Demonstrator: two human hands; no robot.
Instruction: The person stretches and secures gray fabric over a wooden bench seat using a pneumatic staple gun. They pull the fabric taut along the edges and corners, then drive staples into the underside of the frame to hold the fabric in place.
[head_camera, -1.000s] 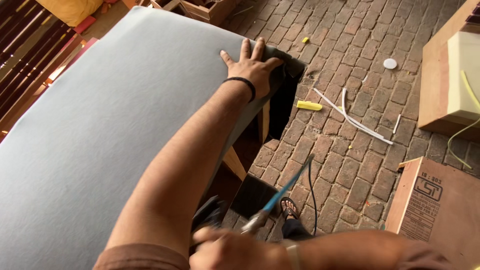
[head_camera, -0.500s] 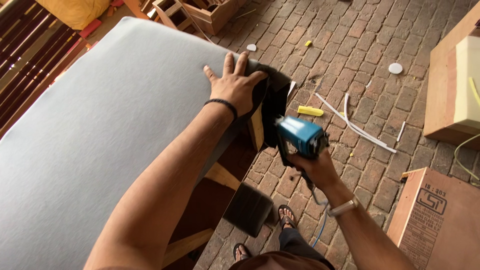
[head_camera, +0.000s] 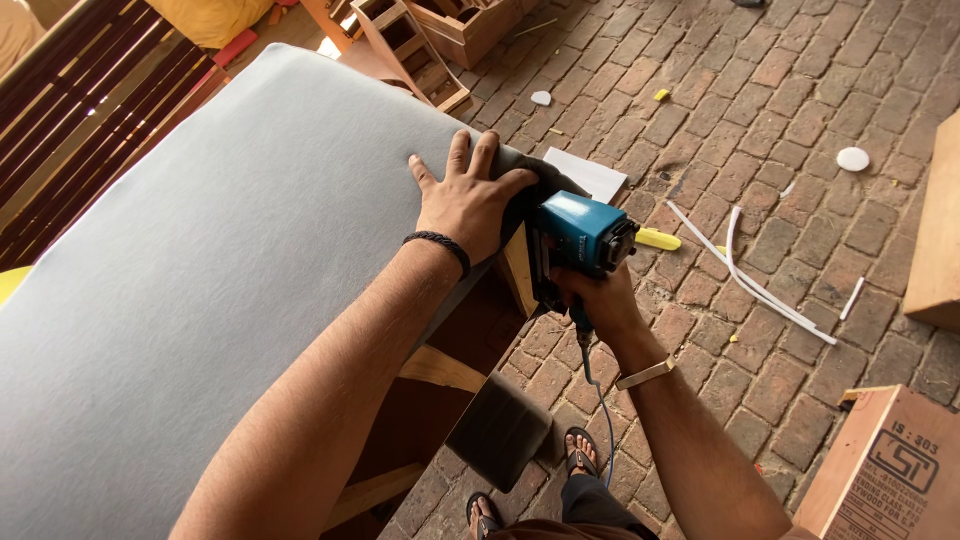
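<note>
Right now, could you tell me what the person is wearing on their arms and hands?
Both forearms are bare, with no sleeves and no gloves. The left hand has a dark braided band around its wrist. The right hand has a thin, pale, metal-looking bracelet at its wrist. No rings can be made out.

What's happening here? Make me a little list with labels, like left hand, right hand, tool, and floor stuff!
Left hand: left hand lies flat, pressing grey fabric at the panel's corner.
Right hand: right hand grasps a blue stapler gun, its nose at the wooden frame edge.
Tool hose: thin blue hose hangs below it.
Floor stuff: brick floor, white strips, a yellow piece, a cardboard box.
</note>
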